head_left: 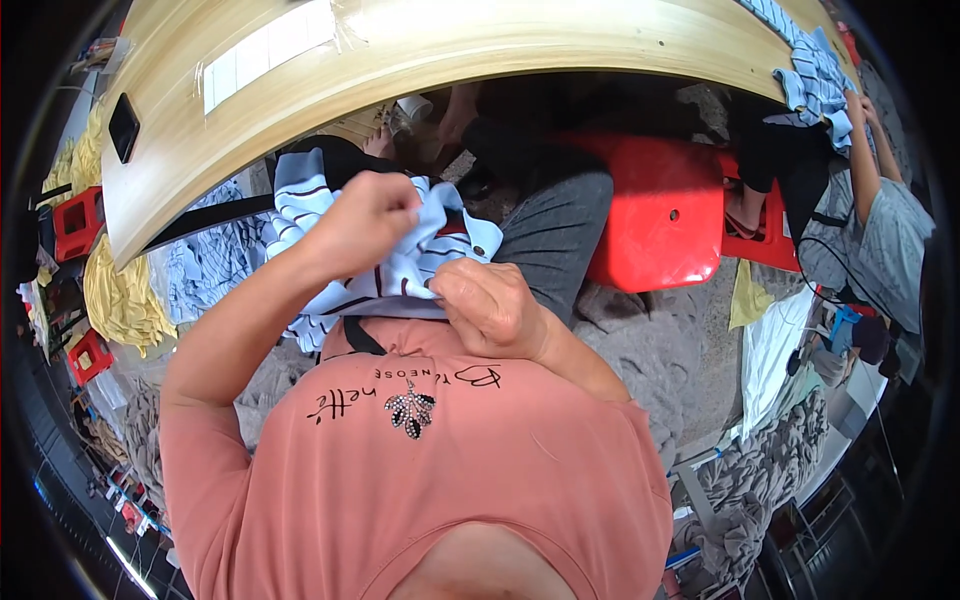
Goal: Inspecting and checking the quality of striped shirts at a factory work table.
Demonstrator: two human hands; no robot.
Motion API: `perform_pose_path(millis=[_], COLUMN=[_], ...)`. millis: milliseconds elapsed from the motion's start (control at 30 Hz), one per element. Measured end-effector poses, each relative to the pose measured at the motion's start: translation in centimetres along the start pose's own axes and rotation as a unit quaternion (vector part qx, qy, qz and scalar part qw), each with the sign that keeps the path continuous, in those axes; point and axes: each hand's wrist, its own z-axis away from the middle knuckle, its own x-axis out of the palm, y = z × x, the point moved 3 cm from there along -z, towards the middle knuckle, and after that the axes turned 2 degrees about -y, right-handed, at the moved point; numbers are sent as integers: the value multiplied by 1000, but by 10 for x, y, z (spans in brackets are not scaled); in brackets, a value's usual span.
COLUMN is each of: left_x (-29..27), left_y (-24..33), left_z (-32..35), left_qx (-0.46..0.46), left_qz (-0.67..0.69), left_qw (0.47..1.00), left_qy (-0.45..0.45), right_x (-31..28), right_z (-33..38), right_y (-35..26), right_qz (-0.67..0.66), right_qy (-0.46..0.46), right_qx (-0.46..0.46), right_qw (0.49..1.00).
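A light blue and white striped shirt [300, 205] with thin dark stripes lies bunched over my lap, and a small dark button shows on its blue edge. My left hand [370, 218] is raised over the cloth, its fingers curled shut near a light blue fold. What its fingertips hold, if anything, is hidden. Lower and to the right, my right hand [485, 305] is closed at the shirt's near edge, with the fabric running in under its thumb and fingers.
A wooden table [560, 35] curves across the front, with a black phone [124, 128] and taped white paper [268, 56]. A red stool [655, 215] stands right. Yellow cloth [125, 290] and blue striped cloth [215, 265] are heaped left. A co-worker's hands [862, 108] handle striped cloth far right.
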Motion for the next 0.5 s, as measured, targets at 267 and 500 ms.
perform_pose_path(millis=[267,500], left_x=[7,6], left_y=[-2,-5], left_z=[26,28], left_qx=[-112,-106], left_qz=[376,349], left_qw=[919,931], left_qy=[46,10], right_x=[1,2], right_z=[-4,-5], right_y=[-2,-2], right_qz=[21,56], right_qy=[21,23], right_qx=[-16,-37], right_qw=[999,997])
